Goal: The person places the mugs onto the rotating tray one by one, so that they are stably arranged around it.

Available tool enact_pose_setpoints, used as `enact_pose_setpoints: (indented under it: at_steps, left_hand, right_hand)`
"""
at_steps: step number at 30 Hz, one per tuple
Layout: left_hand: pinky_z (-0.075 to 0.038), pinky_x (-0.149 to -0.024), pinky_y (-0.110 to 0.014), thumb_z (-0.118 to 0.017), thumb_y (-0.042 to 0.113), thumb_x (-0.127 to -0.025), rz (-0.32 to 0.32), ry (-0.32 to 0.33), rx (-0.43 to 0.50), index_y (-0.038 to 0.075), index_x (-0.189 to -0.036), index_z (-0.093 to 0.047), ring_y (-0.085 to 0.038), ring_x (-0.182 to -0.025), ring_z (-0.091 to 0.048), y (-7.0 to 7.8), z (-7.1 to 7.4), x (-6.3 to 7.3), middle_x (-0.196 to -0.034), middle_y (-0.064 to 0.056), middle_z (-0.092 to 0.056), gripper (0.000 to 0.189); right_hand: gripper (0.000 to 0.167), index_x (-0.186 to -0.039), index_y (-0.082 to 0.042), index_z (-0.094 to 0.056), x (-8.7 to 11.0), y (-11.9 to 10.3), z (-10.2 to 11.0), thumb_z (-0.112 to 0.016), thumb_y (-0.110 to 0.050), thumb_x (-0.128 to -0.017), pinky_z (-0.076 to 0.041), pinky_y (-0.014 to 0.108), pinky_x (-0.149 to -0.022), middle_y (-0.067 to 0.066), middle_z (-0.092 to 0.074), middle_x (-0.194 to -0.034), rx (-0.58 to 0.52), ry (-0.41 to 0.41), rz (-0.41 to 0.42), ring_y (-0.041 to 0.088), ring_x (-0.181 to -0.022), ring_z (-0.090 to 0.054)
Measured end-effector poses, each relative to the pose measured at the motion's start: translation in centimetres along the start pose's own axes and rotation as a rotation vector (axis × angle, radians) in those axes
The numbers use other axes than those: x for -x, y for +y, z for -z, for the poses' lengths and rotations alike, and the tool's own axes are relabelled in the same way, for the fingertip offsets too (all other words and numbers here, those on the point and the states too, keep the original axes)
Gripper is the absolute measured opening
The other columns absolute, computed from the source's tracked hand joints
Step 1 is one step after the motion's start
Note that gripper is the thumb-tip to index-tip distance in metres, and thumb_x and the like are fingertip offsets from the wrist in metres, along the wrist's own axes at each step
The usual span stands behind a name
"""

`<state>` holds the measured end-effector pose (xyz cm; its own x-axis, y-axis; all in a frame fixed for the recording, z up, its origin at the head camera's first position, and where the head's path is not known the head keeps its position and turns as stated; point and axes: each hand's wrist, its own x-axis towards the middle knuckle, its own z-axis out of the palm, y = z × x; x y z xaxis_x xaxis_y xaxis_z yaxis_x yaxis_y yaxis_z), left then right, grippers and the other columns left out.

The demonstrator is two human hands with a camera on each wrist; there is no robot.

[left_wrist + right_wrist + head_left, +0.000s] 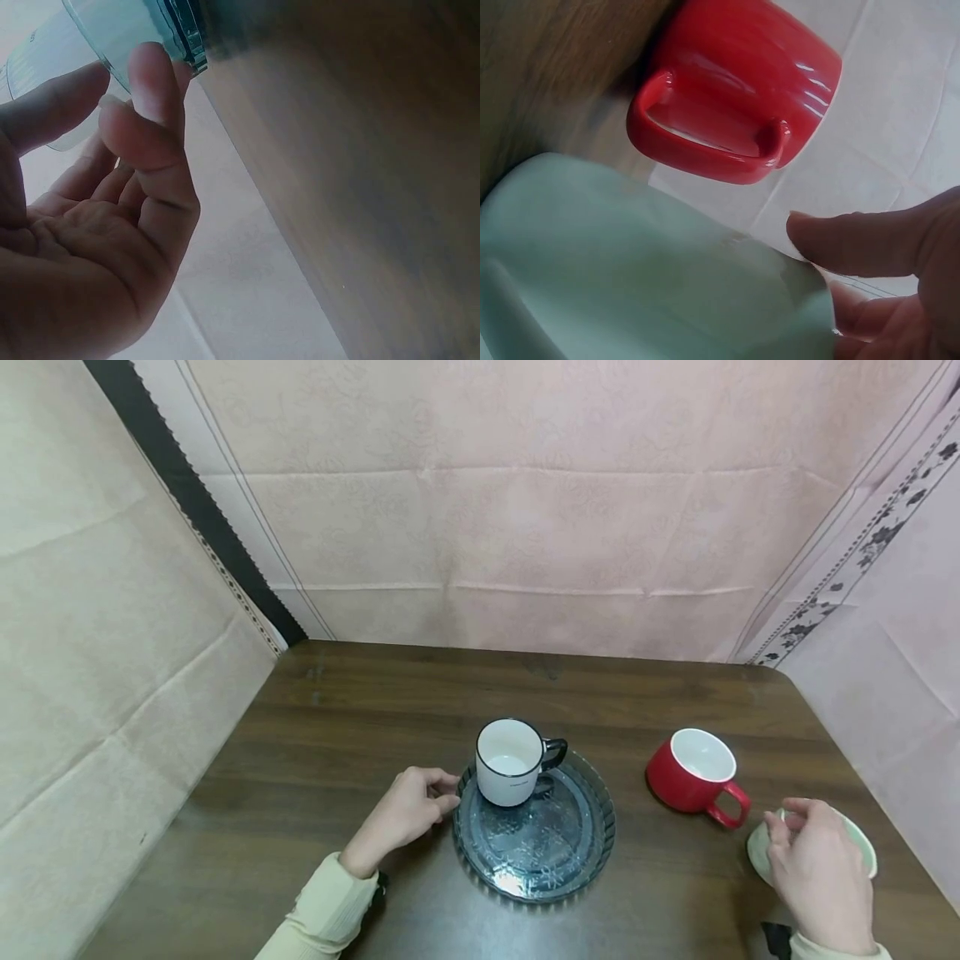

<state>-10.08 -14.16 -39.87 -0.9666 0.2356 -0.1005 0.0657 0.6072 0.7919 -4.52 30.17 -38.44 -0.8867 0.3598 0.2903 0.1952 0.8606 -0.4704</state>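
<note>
In the head view, my left hand pinches the left rim of a blue-tinted glass dish between thumb and fingers. A white enamel mug with a black rim and black handle stands upright on the dish, towards its back. At the right, my right hand holds a pale green mug by its rim. The right wrist view shows my thumb on one side of the green mug's wall and fingers on the other. That hand hides part of its opening in the head view.
A red mug with a white inside stands between the dish and the green mug, its handle towards the latter. Everything is on a brown wooden table. Pale cloth walls enclose its back and sides.
</note>
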Motion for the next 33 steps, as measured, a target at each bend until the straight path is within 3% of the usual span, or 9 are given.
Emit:
enact_pose_setpoints:
  at_steps: [4,7,15,20,26,33]
  left_hand:
    - [-0.048,-0.051,-0.029,-0.068,0.008,-0.09,0.003,0.005,0.004,0.0,-0.112,-0.07,-0.013,-0.056,-0.055,0.0,-0.1,-0.1,-0.088,-0.004,-0.066,0.023]
    - [-0.047,-0.051,-0.03,-0.068,0.008,-0.09,0.015,0.007,0.014,0.001,-0.111,-0.07,-0.014,-0.057,-0.055,0.0,0.0,-0.1,-0.088,-0.003,-0.066,0.023]
    - [-0.048,-0.052,-0.029,-0.068,0.008,-0.089,0.015,0.005,0.027,0.001,-0.11,-0.07,-0.014,-0.058,-0.055,-0.1,-0.1,-0.1,-0.087,-0.003,-0.066,0.023]
    - [-0.048,-0.052,-0.029,-0.069,0.007,-0.089,0.01,0.007,0.033,0.0,-0.11,-0.07,-0.014,-0.058,-0.055,-0.2,-0.1,-0.1,-0.087,-0.004,-0.066,0.022]
    - [-0.047,-0.053,-0.03,-0.069,0.009,-0.089,0.02,0.008,0.013,0.002,-0.11,-0.07,-0.014,-0.058,-0.054,-0.1,0.0,-0.1,-0.089,-0.003,-0.066,0.022]
    - [-0.047,-0.056,-0.03,-0.069,0.009,-0.088,0.021,0.015,0.012,0.002,-0.109,-0.07,-0.014,-0.063,-0.054,0.0,-0.1,-0.1,-0.09,-0.003,-0.066,0.022]
  right_hand:
    - [0.036,-0.115,0.013,-0.055,-0.1,0.1,-0.1,-0.062,-0.015,-0.092,-0.038,0.062,-0.07,0.034,-0.048,-0.109,0.013,-0.029,-0.023,0.05,-0.102,-0.045]
    - [0.039,-0.117,0.011,-0.056,-0.2,0.0,-0.4,-0.062,-0.019,-0.093,-0.034,0.065,-0.074,0.038,-0.04,-0.116,0.013,-0.041,-0.018,0.054,-0.109,-0.036]
    - [0.025,-0.097,0.012,-0.066,-0.1,-0.7,-1.3,-0.069,-0.011,-0.086,-0.022,0.059,-0.08,0.037,-0.043,-0.103,0.016,0.044,0.176,0.053,-0.106,-0.032]
    - [0.024,-0.094,0.013,-0.068,-0.3,-1.1,-1.6,-0.072,-0.008,-0.084,-0.022,0.059,-0.087,0.035,-0.049,-0.098,0.018,0.052,0.26,0.051,-0.104,-0.036]
    - [0.031,-0.097,0.017,-0.064,-0.7,-0.9,-1.8,-0.075,-0.007,-0.08,-0.022,0.061,-0.087,0.035,-0.051,-0.097,0.055,0.017,0.289,0.052,-0.102,-0.036]
    - [0.035,-0.098,0.019,-0.063,-1.4,-0.8,-2.3,-0.075,-0.008,-0.079,-0.024,0.062,-0.079,0.034,-0.048,-0.098,0.086,-0.022,0.314,0.056,-0.1,-0.032]
